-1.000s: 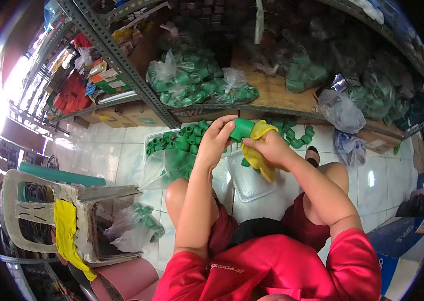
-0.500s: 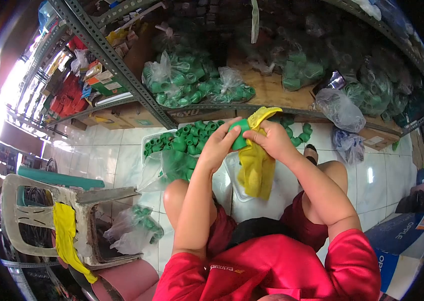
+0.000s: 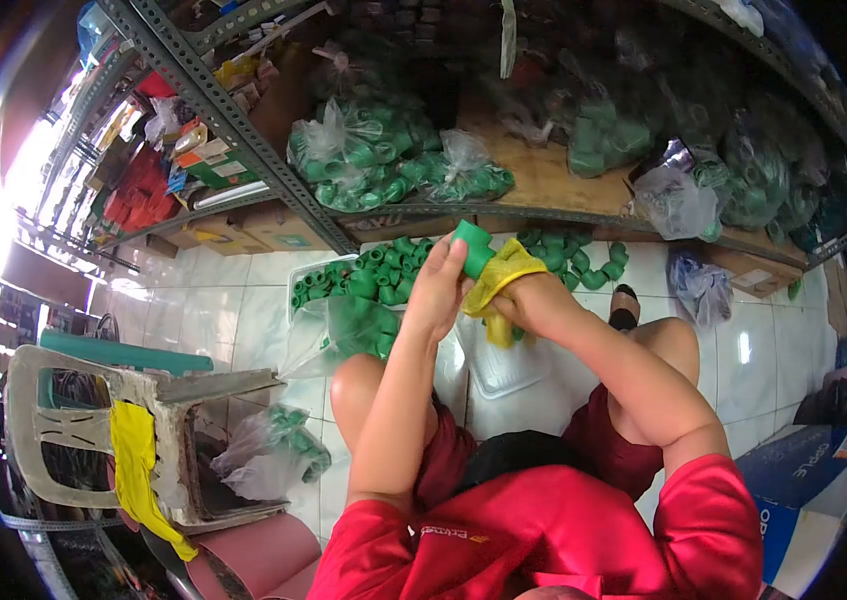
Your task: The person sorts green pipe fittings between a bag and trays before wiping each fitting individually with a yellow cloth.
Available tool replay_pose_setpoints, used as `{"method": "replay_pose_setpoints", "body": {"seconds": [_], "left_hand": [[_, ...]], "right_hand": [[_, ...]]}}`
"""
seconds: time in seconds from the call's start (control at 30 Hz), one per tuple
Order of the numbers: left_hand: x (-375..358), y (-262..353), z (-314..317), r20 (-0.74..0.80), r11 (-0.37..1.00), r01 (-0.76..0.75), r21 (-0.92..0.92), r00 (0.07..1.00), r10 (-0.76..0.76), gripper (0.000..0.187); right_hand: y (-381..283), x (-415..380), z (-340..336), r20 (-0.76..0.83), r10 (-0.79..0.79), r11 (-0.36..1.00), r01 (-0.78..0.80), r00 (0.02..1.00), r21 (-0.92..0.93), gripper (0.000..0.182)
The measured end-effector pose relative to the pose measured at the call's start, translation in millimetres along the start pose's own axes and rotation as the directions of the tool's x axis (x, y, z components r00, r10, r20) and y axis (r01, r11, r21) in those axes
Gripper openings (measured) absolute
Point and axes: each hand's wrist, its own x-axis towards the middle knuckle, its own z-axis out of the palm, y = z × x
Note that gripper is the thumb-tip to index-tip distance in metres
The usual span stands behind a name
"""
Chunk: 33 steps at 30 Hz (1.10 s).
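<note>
My left hand point(image 3: 437, 290) is wrapped round a green plastic pipe elbow point(image 3: 474, 247), thumb on its side. Draped over the fingers of my right hand point(image 3: 535, 300), a yellow cloth point(image 3: 507, 268) meets the lower end of the elbow, and part of it hangs below. Behind my left hand, a white tray point(image 3: 295, 272) is heaped with green pipe fittings point(image 3: 383, 272). More green fittings point(image 3: 598, 272) lie on the floor beyond my right hand. Below my hands is another white tray point(image 3: 503, 378), partly hidden by the cloth and my right hand.
Bags of green fittings point(image 3: 368, 150) fill the metal shelf point(image 3: 243, 140) ahead. A worn plastic chair point(image 3: 58, 430) with a yellow cloth point(image 3: 133, 460) over it stands at left, near a plastic bag point(image 3: 263, 460). Boxes point(image 3: 793, 470) are at right.
The green elbow has turned and its open end now points up. The yellow cloth has shifted from hanging long to being bunched over my right hand.
</note>
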Motion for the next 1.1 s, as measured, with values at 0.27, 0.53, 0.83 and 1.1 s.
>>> {"method": "replay_pose_setpoints", "body": {"seconds": [0.27,0.53,0.83,1.1], "left_hand": [[-2,5,1,0.174,0.992,-0.095,-0.086,0.979,0.108,0.057],[-17,41,-7,0.280,0.991,-0.111,0.070,0.956,0.087,0.055],[-19,39,6,0.127,0.889,-0.206,0.408,0.977,0.169,0.054],[-6,22,9,0.144,0.910,-0.322,0.262,0.945,0.293,0.044]], "right_hand": [[-15,6,-10,0.143,0.079,0.796,-0.149,0.987,0.586,0.027],[-13,7,-22,0.129,0.043,0.728,-0.119,0.991,0.675,0.032],[-9,4,-7,0.035,0.099,0.993,-0.097,0.994,-0.065,0.028],[-2,10,-22,0.366,0.009,0.099,-0.365,0.931,0.926,0.026]]}}
